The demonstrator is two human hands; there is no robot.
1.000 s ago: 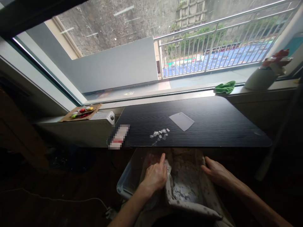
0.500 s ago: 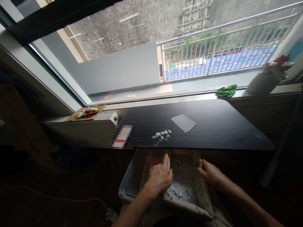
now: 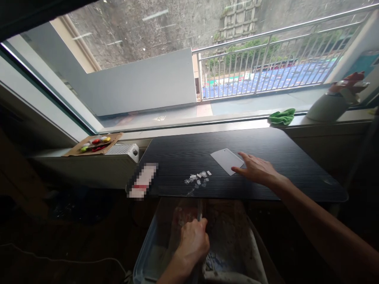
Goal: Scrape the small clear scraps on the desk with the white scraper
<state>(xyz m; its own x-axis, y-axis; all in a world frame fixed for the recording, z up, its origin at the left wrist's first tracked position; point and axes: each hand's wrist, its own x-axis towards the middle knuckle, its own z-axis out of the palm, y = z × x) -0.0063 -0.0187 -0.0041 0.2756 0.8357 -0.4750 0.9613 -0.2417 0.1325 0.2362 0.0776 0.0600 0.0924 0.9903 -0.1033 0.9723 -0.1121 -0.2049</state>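
Observation:
My right hand [image 3: 257, 169] reaches over the dark table [image 3: 272, 146], thumb and fingers apart at the right corner of a flat, pale plastic sheet [image 3: 226, 161] with a small hole near one edge. Whether the fingertips touch it I cannot tell. Below the table's front edge, my left hand [image 3: 194, 240] is closed, with a thin pale strip [image 3: 200, 209] rising just beyond the fist; its grip is hidden. Under it stands a clear plastic bin [image 3: 142, 240] with a light spotted lining [image 3: 257, 252] and small loose pieces. Left of the sheet lie small whitish squares [image 3: 198, 178] in a loose pile.
A blurred-out flat object [image 3: 143, 181] lies at the table's left end. On the sill are a green cloth [image 3: 282, 116], a pale pot [image 3: 327, 106] and cardboard [image 3: 89, 145] with coloured items. A white radiator [image 3: 122, 151] is at the left, a cable [image 3: 59, 258] on the floor.
My right hand has left the lining's right edge and moved up over the table to the plastic sheet. The left forefinger, stretched out before, is now curled in. The view has shifted slightly.

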